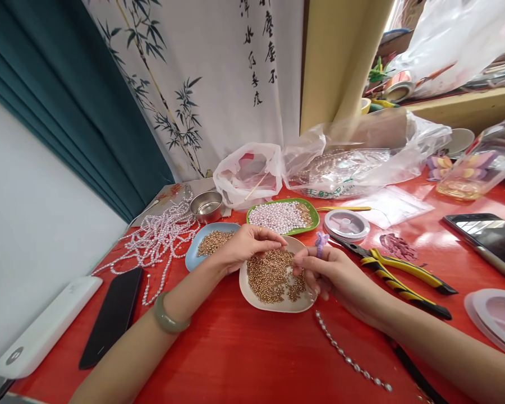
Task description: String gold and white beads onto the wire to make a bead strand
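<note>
Over a cream plate (252,303) of small gold beads (269,278), both hands face each other at close range. My left hand (252,247), with a green bangle at the wrist, is closed in a pinch; whatever sits between its fingertips is too small to make out. My right hand (326,269) pinches too, its fingers curled at the plate's right edge. From beneath it a strand of pearly beads (340,350) trails down onto the red table. A purple ornament (321,241) shows on a right-hand finger.
A blue plate (190,258) of gold beads and a green tray (292,231) of white beads stand behind. Pearl strands (155,238) and a black phone (111,317) lie left. Yellow-black pliers (398,275), a spool (347,224) and plastic bags (362,163) are right and behind.
</note>
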{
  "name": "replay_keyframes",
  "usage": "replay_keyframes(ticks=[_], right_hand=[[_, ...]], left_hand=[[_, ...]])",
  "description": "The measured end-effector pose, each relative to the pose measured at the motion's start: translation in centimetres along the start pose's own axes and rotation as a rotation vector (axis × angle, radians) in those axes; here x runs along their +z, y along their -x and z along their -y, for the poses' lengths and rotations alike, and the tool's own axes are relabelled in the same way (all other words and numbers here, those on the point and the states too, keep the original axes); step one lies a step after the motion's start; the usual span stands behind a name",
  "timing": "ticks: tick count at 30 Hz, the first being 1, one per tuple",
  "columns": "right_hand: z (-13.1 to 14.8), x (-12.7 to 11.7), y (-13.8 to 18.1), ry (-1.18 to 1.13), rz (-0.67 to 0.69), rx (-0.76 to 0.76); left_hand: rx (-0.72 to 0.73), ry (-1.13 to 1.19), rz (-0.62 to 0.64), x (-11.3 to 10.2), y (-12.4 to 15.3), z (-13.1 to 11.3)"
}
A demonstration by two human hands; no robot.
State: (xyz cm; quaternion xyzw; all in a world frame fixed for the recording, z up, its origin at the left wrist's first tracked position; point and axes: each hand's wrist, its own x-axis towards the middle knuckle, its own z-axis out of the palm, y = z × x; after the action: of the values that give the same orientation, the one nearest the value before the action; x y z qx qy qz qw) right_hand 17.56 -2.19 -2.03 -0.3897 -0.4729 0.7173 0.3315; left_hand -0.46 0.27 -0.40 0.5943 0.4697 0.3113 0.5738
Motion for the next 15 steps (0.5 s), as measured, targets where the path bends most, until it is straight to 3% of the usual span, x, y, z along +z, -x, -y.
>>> replay_keyframes(ticks=[4,15], right_hand=[[0.0,0.03,0.06,-0.004,0.003,-0.013],[0.04,0.17,0.13,0.017,-0.007,-0.019]], left_hand=[[-0.072,0.115,-0.019,0.51,0.01,0.07],[-0.082,0.218,-0.038,0.63,-0.23,0.47]])
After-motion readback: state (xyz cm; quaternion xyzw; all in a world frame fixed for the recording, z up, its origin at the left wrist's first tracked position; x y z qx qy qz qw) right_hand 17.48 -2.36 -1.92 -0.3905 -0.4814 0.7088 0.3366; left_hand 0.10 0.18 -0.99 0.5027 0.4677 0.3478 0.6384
